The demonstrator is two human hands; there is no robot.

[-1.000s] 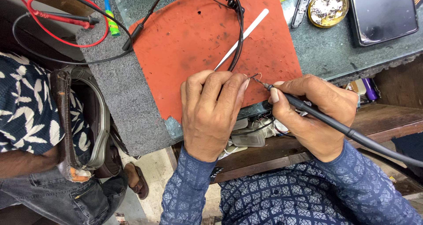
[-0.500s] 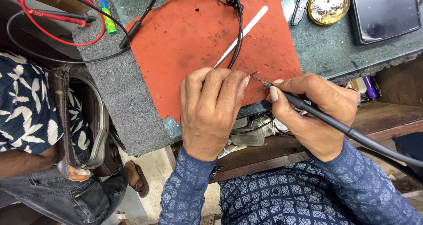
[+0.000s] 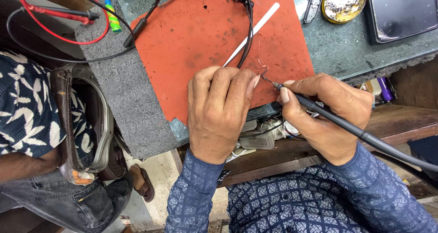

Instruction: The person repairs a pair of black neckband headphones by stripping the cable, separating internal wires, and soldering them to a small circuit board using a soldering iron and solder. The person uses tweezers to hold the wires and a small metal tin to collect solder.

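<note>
A matt, scuffed red rubbery mat (image 3: 200, 41) lies on rough grey stone worktop (image 3: 123, 87), beside a glossy brass-coloured metal tin (image 3: 343, 4).

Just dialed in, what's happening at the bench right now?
A person is working over a red mat on the bench edge. The right hand holds a soldering iron like a pen, its tip at a thin wire that the left hand pinches in place. A black cable and a white stick lie on the mat. Another person sits at the left with a bag.
</note>
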